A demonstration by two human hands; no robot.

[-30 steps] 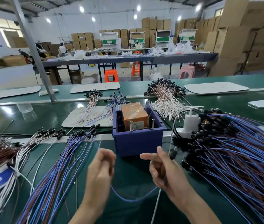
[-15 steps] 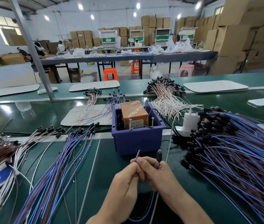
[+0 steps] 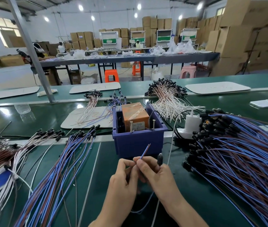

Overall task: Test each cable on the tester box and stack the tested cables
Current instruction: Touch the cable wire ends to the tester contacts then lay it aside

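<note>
The tester box is a blue bin (image 3: 138,141) with an orange block (image 3: 134,114) inside and two upright screws on its front rim. Just in front of it, my left hand (image 3: 123,184) and my right hand (image 3: 156,176) meet and pinch one blue-and-brown cable (image 3: 144,152), whose bare wire tips point up toward the box. The cable's black plug (image 3: 160,158) sticks up out of my right hand. The rest of the cable loops down below my wrists. A fanned stack of blue cables (image 3: 61,169) lies to the left, a large heap (image 3: 238,158) to the right.
White and brown cables (image 3: 0,153) lie at the far left. A white charger on a power strip (image 3: 191,123) stands right of the box, with a white lead running past my right hand. Behind are white-cable bundles (image 3: 167,99), white mats and a phone (image 3: 266,103).
My hands were apart with the cable slack between them; they have come together in front of the box, and the wire tips now stand up between my fingers.
</note>
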